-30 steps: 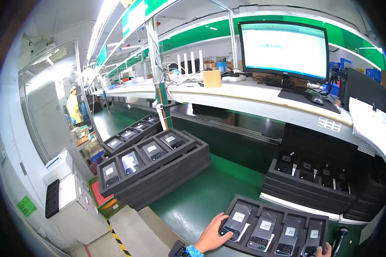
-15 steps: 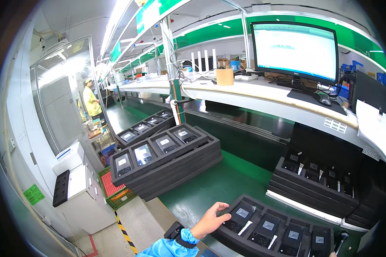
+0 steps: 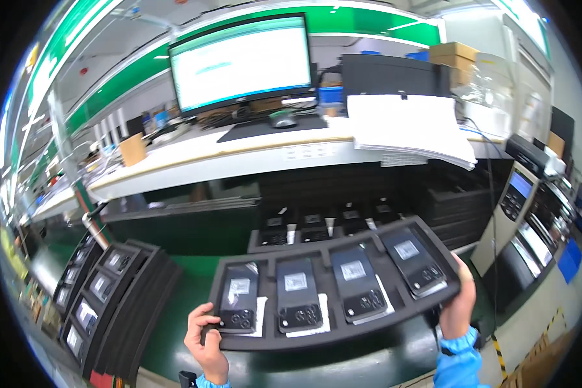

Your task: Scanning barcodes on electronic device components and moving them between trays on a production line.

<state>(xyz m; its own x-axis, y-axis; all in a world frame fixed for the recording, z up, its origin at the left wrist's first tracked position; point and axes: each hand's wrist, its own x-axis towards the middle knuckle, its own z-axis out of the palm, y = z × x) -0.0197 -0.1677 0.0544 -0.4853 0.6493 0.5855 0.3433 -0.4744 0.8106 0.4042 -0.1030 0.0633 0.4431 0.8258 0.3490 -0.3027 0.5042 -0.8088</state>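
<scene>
So, blk tray (image 3: 343, 334), tilted, w/ 4 lbl'd dark phones (image 3: 297, 297)

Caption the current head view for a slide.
Left hand and right hand hold a black foam tray of four smartphones in front of a workbench.

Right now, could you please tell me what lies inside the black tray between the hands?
The tray holds four dark phones, camera side up, each with a pale label, and white slips beside them. What lies beneath the phones is covered.
</scene>
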